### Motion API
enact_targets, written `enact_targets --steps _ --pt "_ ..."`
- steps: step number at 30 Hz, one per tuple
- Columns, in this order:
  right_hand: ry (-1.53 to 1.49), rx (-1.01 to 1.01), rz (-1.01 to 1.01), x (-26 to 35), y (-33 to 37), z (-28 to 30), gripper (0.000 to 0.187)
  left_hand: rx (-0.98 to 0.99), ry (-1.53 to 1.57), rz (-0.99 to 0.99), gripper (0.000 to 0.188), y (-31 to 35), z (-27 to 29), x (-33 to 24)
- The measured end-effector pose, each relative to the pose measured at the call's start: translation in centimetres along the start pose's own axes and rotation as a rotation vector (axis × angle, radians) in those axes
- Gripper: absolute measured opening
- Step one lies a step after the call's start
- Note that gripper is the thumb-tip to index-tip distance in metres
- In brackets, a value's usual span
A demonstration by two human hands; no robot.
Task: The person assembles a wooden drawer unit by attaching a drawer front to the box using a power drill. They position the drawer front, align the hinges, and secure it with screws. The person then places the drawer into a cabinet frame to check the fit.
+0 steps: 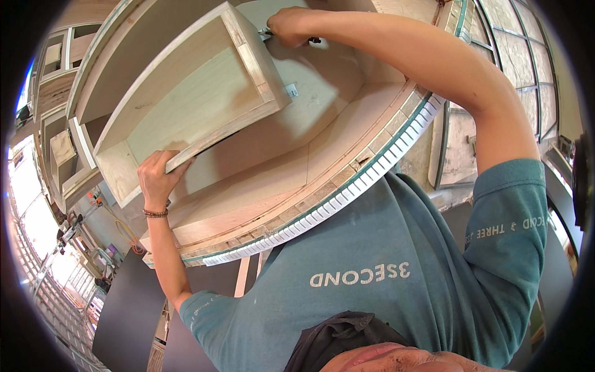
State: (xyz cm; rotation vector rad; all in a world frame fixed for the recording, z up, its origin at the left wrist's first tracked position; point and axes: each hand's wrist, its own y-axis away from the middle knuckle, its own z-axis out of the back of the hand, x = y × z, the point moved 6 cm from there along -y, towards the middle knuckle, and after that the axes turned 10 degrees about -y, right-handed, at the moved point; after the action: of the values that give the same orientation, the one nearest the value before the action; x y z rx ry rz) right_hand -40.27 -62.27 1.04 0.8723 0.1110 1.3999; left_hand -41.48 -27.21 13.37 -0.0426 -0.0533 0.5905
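Note:
My left hand point(162, 180) grips the lower edge of an open wooden drawer box point(201, 87), thumb on the inner side of its rim. The box is tilted and sits part-way inside a larger wooden cabinet point(334, 127) with a curved front. My right hand point(291, 28) is closed at the box's far end, inside the cabinet. A bit of shiny metal and a small black end show on either side of its fist. Most of what it holds is hidden by the fingers. Below it, a small pale label point(291, 90) lies at the box's corner.
A white notched strip point(347, 197) runs along the cabinet's curved edge, close against my shirt. Other wooden frames point(59, 124) stand at the left. Dark panels point(127, 304) lie below, and a metal-framed grid window point(520, 56) is at the right.

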Motion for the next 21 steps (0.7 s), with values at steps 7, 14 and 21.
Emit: enact_targets --steps 7,14,21 --pt "-0.018 -0.037 0.027 -0.2 -0.3 0.1 0.023 0.017 -0.011 0.010 0.030 0.1 -0.2 0.1" --pt "-0.027 -0.085 0.064 -0.8 -1.3 -0.4 0.022 0.003 -0.003 0.006 0.030 0.0 0.0 0.0" --pt "0.057 0.024 -0.051 -0.5 -0.7 -0.2 0.021 -0.002 -0.010 0.002 0.030 0.0 0.1 -0.1"
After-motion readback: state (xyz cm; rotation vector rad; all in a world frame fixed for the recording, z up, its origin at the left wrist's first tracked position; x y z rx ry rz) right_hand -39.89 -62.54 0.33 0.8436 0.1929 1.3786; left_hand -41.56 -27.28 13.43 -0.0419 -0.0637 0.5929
